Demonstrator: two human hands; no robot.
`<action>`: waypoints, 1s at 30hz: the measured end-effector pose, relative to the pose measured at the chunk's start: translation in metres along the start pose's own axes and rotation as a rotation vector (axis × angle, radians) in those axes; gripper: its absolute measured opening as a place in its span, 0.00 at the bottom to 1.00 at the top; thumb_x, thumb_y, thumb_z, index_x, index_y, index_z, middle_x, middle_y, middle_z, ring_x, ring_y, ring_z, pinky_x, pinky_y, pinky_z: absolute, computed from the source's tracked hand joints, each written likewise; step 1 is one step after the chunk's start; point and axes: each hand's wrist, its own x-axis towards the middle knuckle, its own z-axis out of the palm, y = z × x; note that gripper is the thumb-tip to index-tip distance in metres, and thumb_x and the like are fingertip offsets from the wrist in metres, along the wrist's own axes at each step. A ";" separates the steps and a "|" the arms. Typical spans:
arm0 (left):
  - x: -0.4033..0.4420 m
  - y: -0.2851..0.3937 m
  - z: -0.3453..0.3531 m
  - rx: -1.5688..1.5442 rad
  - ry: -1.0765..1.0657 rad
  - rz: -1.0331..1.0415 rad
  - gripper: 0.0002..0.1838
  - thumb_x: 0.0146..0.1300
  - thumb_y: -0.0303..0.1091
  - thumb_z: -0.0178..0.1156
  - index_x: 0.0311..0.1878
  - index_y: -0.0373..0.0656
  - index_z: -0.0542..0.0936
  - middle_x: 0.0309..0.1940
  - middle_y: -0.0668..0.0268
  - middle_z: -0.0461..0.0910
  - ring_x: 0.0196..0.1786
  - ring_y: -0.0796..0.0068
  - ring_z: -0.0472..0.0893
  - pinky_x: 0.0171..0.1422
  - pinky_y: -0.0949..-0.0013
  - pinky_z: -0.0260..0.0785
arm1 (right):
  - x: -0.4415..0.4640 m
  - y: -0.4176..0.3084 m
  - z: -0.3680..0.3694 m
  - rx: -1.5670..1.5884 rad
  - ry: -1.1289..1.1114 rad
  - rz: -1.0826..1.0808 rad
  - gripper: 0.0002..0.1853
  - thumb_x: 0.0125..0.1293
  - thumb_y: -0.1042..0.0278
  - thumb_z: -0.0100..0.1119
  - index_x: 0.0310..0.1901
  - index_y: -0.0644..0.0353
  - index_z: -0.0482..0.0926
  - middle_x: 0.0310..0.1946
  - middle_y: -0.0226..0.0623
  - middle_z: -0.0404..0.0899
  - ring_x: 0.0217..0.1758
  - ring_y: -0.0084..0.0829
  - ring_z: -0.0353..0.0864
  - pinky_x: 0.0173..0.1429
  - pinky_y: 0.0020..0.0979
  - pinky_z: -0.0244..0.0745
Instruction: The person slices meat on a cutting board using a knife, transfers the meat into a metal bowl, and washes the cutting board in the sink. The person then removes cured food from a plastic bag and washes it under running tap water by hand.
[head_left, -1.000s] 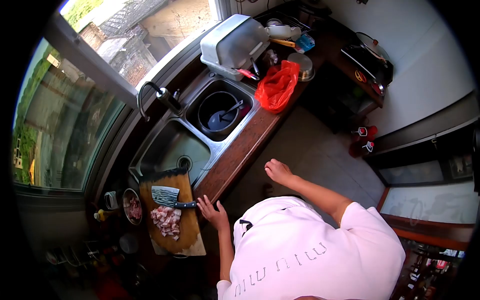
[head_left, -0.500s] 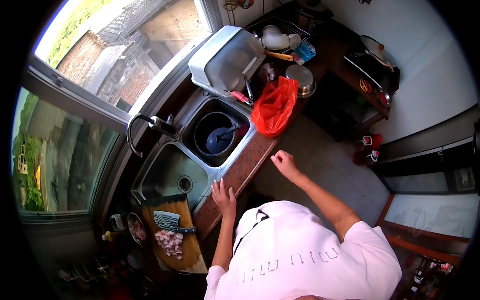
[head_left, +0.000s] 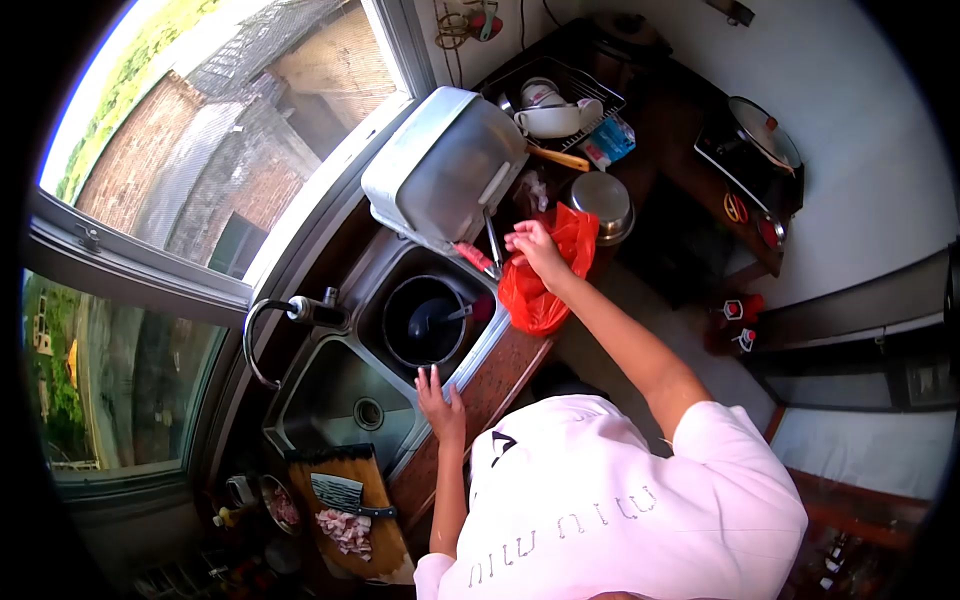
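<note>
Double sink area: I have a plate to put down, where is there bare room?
Left steel basin, around its drain; narrow red-brown counter strip between both basins and the front edge. Crowded: right steel basin, mostly filled by a dark round pot; beside it, the red plastic bag.

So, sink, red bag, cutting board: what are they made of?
Sink: satin metal, likely stainless steel, given the grey sheen and bright rim.
Bag: thin, glossy plastic, by its crinkles and highlights.
Board: probably wood, fairly matte, from its brown tone; bamboo possible.

The right hand (head_left: 537, 255) has reached the red bag (head_left: 540, 305); the left hand (head_left: 440, 408) has left the cutting board (head_left: 385, 540) for the sink (head_left: 345, 400).
</note>
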 end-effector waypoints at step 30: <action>-0.059 0.093 0.060 0.029 0.349 -0.643 0.27 0.60 0.27 0.59 0.65 0.43 0.70 0.69 0.49 0.59 0.69 0.49 0.63 0.71 0.58 0.56 | 0.173 -0.014 0.020 0.324 -0.133 0.743 0.08 0.67 0.66 0.52 0.46 0.54 0.74 0.32 0.31 0.81 0.28 0.25 0.80 0.23 0.24 0.74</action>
